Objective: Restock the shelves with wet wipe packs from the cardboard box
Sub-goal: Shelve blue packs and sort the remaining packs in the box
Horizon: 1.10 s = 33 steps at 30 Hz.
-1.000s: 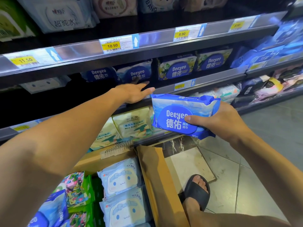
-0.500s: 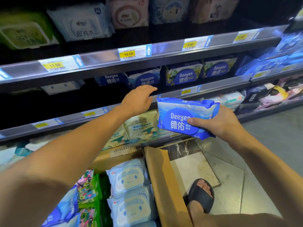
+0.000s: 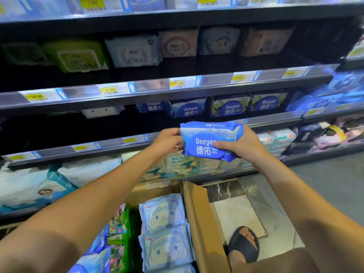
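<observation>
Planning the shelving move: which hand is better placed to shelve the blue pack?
Likely right: the right hand wraps the blue pack, thumb across its front; the left hand only holds its edge.

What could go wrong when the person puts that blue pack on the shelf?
1. The blue Deeyeo pack, held at its ends by the left hand and right hand, is level with the shelf rail. It might bump the rail and slip.
2. The Deeyeo packs on the shelf have different designs, so it could land in the wrong row.
3. The sandalled foot is right beside the cardboard box. A step could trip on it.
</observation>
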{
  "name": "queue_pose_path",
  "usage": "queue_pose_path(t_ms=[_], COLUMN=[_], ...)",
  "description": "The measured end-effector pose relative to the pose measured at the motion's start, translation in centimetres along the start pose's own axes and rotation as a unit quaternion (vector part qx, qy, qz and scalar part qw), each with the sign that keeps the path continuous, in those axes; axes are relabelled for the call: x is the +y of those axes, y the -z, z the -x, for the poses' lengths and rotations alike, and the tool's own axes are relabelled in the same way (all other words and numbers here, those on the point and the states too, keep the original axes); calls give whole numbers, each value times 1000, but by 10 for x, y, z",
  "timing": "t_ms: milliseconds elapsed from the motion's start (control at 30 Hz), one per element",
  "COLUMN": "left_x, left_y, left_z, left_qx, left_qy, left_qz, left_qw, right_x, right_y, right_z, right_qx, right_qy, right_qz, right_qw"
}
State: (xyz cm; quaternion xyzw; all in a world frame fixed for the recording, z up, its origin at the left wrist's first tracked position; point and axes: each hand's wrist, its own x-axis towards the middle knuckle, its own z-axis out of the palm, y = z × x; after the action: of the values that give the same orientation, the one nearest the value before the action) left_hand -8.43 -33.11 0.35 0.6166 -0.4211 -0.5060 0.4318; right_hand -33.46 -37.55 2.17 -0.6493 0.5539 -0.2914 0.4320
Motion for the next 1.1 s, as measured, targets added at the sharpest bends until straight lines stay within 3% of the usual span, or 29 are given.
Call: queue_pose_path(t_ms=[267,400,600,867,1100], left_x=[25,26,17,4,-1], left_y=[28,33,37,39,39], left_z=[-7,-20,-28,-51,-68], left_qx=[50,91,66,60,34], left_qy=[-90,-135,-141,-137,-57], left_qz=[-16,-42,-100,-190,-269], left_qw=[995,986,983,970,961], right_x=[-29,-9,-23,-13,-8], right_y=[-15,-35,-47,-68,-82], right_z=[-43,-80,-91,-114,-117], right_qx=[-5,38,87,138,145], right_qy=[42,110,157,91,45], right_qz=[-43,20,100,84,143], right_qw=[998,993,979,983,978])
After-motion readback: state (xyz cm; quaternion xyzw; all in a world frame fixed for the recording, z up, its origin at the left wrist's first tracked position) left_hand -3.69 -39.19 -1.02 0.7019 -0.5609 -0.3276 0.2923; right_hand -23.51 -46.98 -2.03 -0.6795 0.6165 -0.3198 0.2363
